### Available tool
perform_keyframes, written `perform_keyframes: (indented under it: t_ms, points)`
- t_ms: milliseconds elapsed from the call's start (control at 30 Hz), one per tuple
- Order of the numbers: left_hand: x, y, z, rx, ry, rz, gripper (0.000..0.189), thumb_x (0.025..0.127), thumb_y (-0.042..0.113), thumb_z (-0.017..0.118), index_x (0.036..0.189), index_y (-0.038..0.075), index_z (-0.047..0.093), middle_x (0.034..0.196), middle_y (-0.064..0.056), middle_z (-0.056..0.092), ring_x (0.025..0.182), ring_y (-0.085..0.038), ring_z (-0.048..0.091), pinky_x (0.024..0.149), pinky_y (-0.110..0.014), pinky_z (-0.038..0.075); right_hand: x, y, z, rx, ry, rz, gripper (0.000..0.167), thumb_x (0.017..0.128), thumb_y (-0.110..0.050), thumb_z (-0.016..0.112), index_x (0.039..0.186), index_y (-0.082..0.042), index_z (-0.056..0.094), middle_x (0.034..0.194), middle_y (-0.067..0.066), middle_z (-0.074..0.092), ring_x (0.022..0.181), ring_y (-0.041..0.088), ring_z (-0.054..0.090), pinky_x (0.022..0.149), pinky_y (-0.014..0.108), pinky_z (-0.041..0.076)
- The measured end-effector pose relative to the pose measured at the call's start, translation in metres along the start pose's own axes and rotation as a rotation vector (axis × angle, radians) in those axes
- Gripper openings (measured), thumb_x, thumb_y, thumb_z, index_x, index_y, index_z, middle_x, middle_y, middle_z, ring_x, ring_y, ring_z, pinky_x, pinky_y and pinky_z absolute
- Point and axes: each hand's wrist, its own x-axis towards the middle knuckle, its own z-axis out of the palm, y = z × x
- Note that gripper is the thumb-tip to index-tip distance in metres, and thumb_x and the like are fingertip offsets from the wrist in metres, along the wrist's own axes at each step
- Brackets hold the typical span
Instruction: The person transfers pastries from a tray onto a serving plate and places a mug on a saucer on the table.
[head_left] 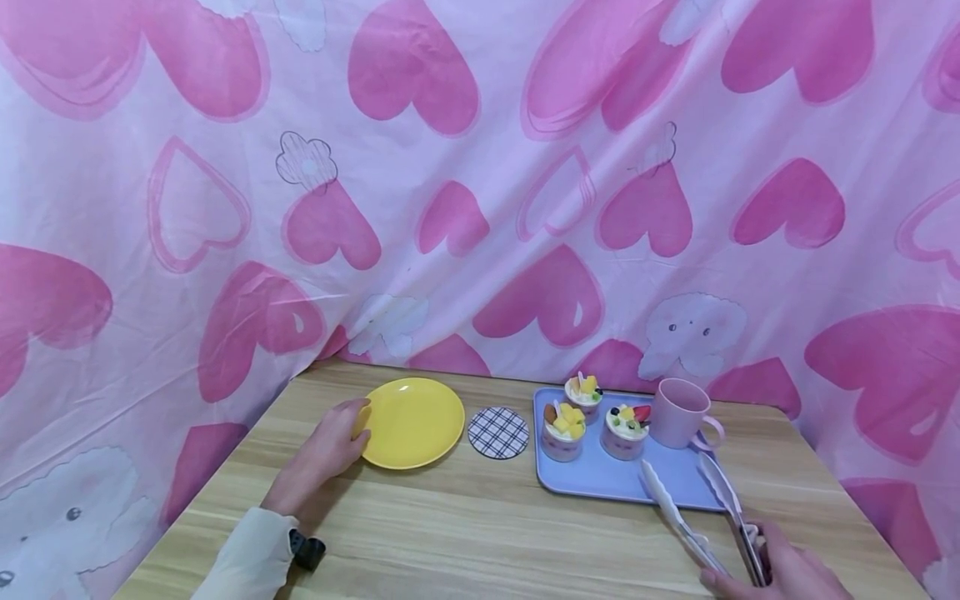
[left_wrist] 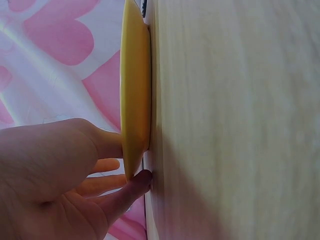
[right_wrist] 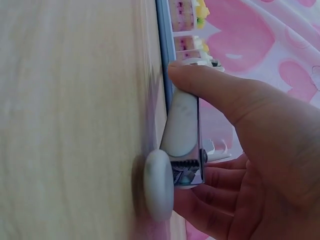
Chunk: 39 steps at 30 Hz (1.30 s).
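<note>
My left hand [head_left: 330,446] grips the left rim of a round yellow plate [head_left: 414,423], and in the left wrist view its digits stand on both sides of the rim. That plate [left_wrist: 135,90] lies flat, close to the wooden surface. At the lower right, my right hand [head_left: 787,571] holds metal tongs [head_left: 686,533] with white tips. Their arms are spread, the tips over the front edge of a blue tray [head_left: 592,482]. On the tray are three dessert cups, one a fruit-topped cup [head_left: 624,433], and a pink mug [head_left: 678,414]. Nothing shows between the tips.
A round checked coaster [head_left: 498,433] lies between the plate and the tray. Everything rests on a wood-grain table [head_left: 450,533]. Behind and at both sides hangs a pink curtain [head_left: 517,192] with hearts, close against the table's back edge.
</note>
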Motion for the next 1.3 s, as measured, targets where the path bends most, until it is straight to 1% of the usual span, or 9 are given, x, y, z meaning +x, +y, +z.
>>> perform_keyframes:
  t_ms: [100,167,333,567,867,1000,1133,1200,1300]
  points:
    - [0.000,0.000,0.000,0.000,-0.003,-0.002,0.049,0.094,-0.001,0.074,0.137,-0.019,0.058,0.133,-0.039,0.067,0.128,-0.052,0.064,0.112,-0.063,0.053,-0.002,-0.002,-0.002,-0.007,0.012,-0.018,0.100,0.087,-0.073,0.076,0.137,0.010,0.048,0.089,0.004,0.060,0.083,0.022,0.059,0.069,0.038,0.050]
    - [0.000,0.000,-0.001,0.000,-0.004,-0.001,0.050,0.094,-0.001,0.074,0.137,-0.019,0.058,0.133,-0.039,0.067,0.128,-0.052,0.064,0.112,-0.063,0.053,-0.002,-0.003,-0.003,-0.012,0.018,-0.023,0.098,0.087,-0.072,0.076,0.134,0.010,0.050,0.092,0.003,0.064,0.084,0.021,0.059,0.070,0.038,0.052]
    - [0.001,0.001,-0.001,0.006,-0.008,-0.002,0.050,0.093,-0.001,0.074,0.138,-0.019,0.059,0.133,-0.039,0.067,0.129,-0.052,0.064,0.112,-0.063,0.052,0.000,-0.003,-0.003,-0.002,0.017,-0.031,0.103,0.087,-0.071,0.078,0.140,0.012,0.049,0.099,0.003,0.070,0.086,0.020,0.060,0.073,0.038,0.055]
    - [0.001,0.001,-0.001,0.006,-0.027,-0.020,0.050,0.094,-0.001,0.075,0.138,-0.018,0.059,0.135,-0.038,0.066,0.129,-0.051,0.064,0.112,-0.062,0.053,-0.003,-0.008,-0.004,0.019,0.027,-0.035,0.110,0.087,-0.071,0.078,0.146,0.014,0.045,0.102,0.002,0.070,0.087,0.020,0.060,0.074,0.037,0.053]
    - [0.000,-0.001,-0.001,0.012,0.005,0.009,0.049,0.093,-0.001,0.075,0.136,-0.019,0.060,0.131,-0.038,0.068,0.127,-0.051,0.065,0.112,-0.062,0.053,-0.003,-0.014,-0.003,0.048,0.071,-0.045,0.101,0.085,-0.072,0.080,0.140,0.010,0.054,0.094,0.000,0.066,0.086,0.020,0.059,0.073,0.035,0.048]
    - [0.000,-0.001,0.000,0.010,0.013,0.015,0.049,0.092,-0.001,0.076,0.135,-0.018,0.061,0.130,-0.038,0.068,0.125,-0.051,0.066,0.111,-0.062,0.054,-0.001,-0.013,-0.003,0.061,0.079,-0.048,0.104,0.086,-0.072,0.078,0.144,0.010,0.051,0.095,0.001,0.065,0.088,0.020,0.059,0.073,0.035,0.048]
    - [0.000,0.000,-0.001,0.010,0.007,0.010,0.048,0.092,-0.001,0.076,0.135,-0.018,0.061,0.131,-0.037,0.068,0.126,-0.050,0.066,0.110,-0.062,0.054,0.001,-0.013,-0.002,0.068,0.080,-0.050,0.110,0.089,-0.074,0.074,0.150,0.012,0.044,0.094,0.002,0.061,0.090,0.019,0.059,0.073,0.035,0.048]
    - [0.000,0.000,-0.001,0.007,-0.001,-0.002,0.048,0.093,0.000,0.075,0.136,-0.017,0.061,0.132,-0.037,0.068,0.127,-0.050,0.066,0.111,-0.061,0.054,0.003,-0.013,-0.003,0.067,0.081,-0.046,0.113,0.089,-0.076,0.073,0.152,0.013,0.041,0.097,0.003,0.063,0.092,0.020,0.059,0.075,0.036,0.050]
    - [-0.001,0.001,-0.002,0.007,-0.008,-0.009,0.048,0.093,0.000,0.075,0.137,-0.017,0.061,0.133,-0.037,0.068,0.127,-0.049,0.066,0.111,-0.061,0.054,0.005,-0.013,-0.004,0.072,0.079,-0.041,0.116,0.089,-0.078,0.070,0.152,0.013,0.038,0.106,0.009,0.064,0.095,0.024,0.059,0.076,0.037,0.054]
